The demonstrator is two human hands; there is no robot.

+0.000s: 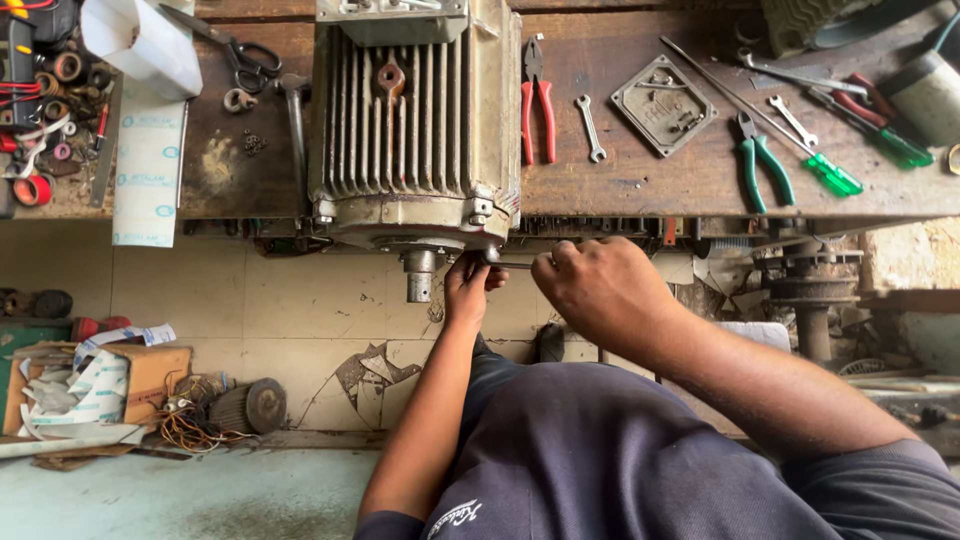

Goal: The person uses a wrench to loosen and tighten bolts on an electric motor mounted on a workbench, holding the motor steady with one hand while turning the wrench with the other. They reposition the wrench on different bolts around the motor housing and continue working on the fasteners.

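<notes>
Fingers of your left hand (470, 283) pinch a bolt at the end cover of the electric motor (415, 130), while your right hand (597, 290) is clenched round a slim tool (513, 265) reaching it. That finned iron motor overhangs the bench (640, 180) edge: heavy, rigid. Grip its housing, never the shaft (419, 275).

A grimy beige-grey electric motor (415, 120) with ribbed fins sits at twelve o'clock on a dark brown wooden workbench (640, 180). At one o'clock lie red-handled pliers (538, 105); at two o'clock, green-handled pliers (762, 160) and a bright green screwdriver (830, 175). At ten o'clock, a white paper strip (148, 165) carries pale blue markings. At six o'clock, a dark navy shirt (620, 460).
</notes>
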